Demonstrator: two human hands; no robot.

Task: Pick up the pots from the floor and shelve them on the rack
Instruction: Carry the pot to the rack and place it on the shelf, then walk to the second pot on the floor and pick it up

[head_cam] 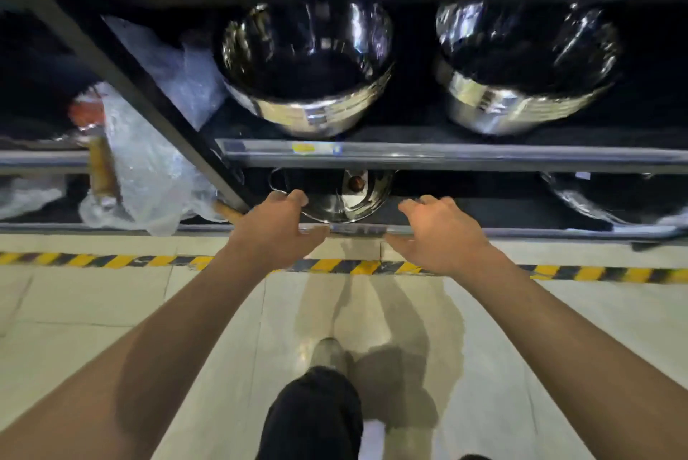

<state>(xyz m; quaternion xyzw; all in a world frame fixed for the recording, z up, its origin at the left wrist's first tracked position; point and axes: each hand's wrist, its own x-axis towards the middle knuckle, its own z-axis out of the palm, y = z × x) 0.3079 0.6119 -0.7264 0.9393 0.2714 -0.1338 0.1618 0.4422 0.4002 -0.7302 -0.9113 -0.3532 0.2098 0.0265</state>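
Observation:
A shiny steel pot with a lid and a brown knob (344, 198) sits on the lowest shelf of the dark metal rack (484, 156), near the shelf's front edge. My left hand (277, 226) hovers at its left side, fingers spread, fingertips close to the pot's wire handle. My right hand (435, 230) is held out to the right of the pot, fingers apart, holding nothing. On the shelf above stand two large open steel pots, one at the left (305, 68) and one at the right (525, 64).
Another steel pot (610, 198) is on the lowest shelf at the right. Plastic-wrapped cookware with wooden handles (123, 169) fills the bay at the left. Yellow-black hazard tape (372, 267) runs along the tiled floor before the rack. My leg and shoe (320, 403) are below.

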